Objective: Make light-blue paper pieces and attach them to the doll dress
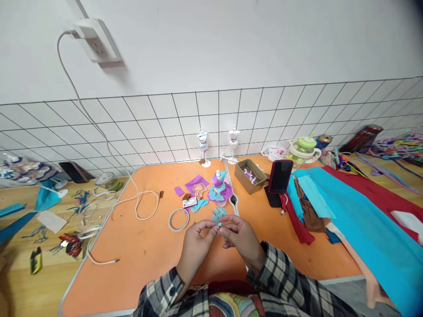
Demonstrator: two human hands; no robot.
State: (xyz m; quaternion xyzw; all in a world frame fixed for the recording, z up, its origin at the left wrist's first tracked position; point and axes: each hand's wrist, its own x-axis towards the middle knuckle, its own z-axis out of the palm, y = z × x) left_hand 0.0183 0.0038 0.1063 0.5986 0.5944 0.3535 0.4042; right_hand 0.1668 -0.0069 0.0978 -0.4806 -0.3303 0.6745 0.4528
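Observation:
Both my hands meet low in the middle of the view, over the orange table (pixel 145 246). My left hand (pixel 194 244) pinches a tiny turquoise piece (pixel 220 224) between thumb and forefinger. Its exact kind is too small to make out. Fingers of my right hand (pixel 240 240) close on the same piece from the other side. Just beyond the fingertips lies a crumpled light-blue scrap (pixel 218 214). Farther back stands a small dress form (pixel 218 187) dressed in purple and turquoise layers.
Left of the hands lie a tape roll (pixel 179 210), a small white box (pixel 189 202) and purple cloth scraps (pixel 197 181). Scissors (pixel 234 200), a cardboard box (pixel 250 187) and a propped phone (pixel 280 176) are to the right. Blue fabric (pixel 357 220) covers the right side. A white cable (pixel 137 198) loops at left.

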